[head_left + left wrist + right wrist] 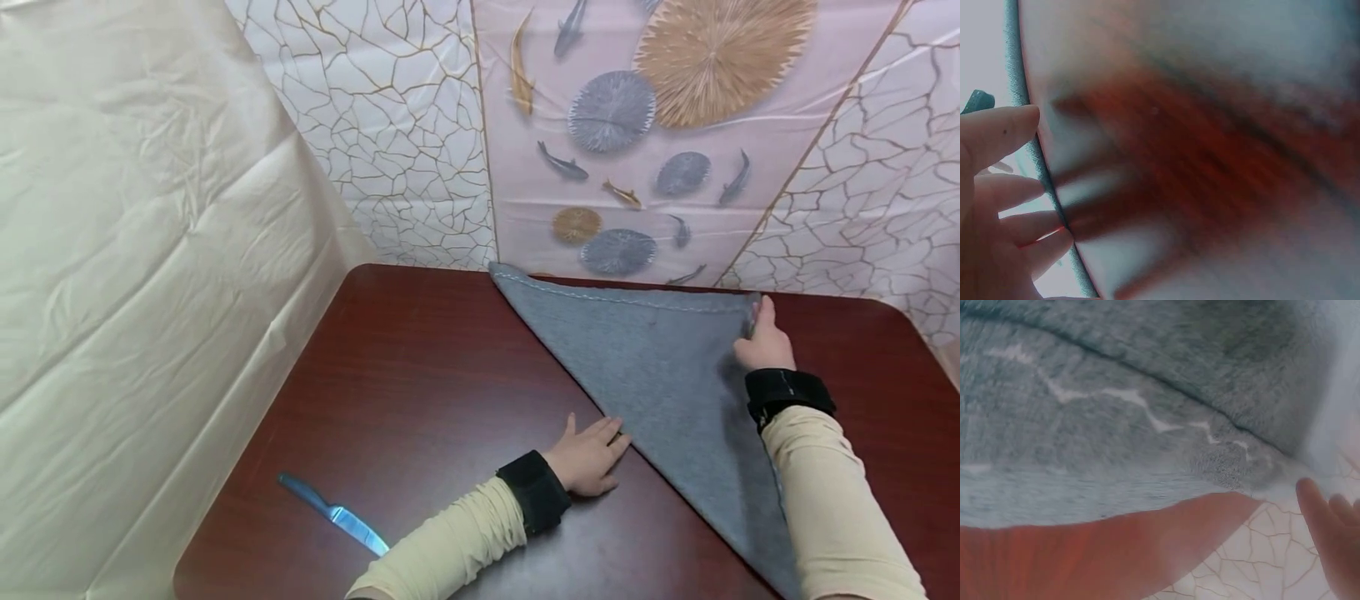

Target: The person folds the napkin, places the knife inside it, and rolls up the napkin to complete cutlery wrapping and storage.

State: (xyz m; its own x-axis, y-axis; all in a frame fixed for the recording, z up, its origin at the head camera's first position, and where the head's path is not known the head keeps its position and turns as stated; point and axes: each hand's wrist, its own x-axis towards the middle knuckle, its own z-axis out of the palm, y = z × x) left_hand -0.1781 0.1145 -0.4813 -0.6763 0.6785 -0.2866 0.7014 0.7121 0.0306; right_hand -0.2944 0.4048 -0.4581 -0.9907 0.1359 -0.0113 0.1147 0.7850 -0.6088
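Observation:
A grey cloth (637,350), folded into a triangle, lies on the dark red-brown table. White zigzag stitching runs along its far edge, and in the right wrist view the stitched hem (1116,403) appears close up. My left hand (588,457) lies with fingers extended, its fingertips at the slanting folded edge. The left wrist view shows spread fingers (1022,194) beside that edge. At the cloth's far right corner is my right hand (767,340), index finger stretched out and thumb apart from it. That fingertip (1305,487) sits right by the corner.
A knife (330,510) with a blue-grey handle lies on the table (420,358) at the front left, its blade end partly behind the left sleeve. Cream sheeting (150,250) hangs along the left side. A patterned covering (405,125) rises behind the table's far edge.

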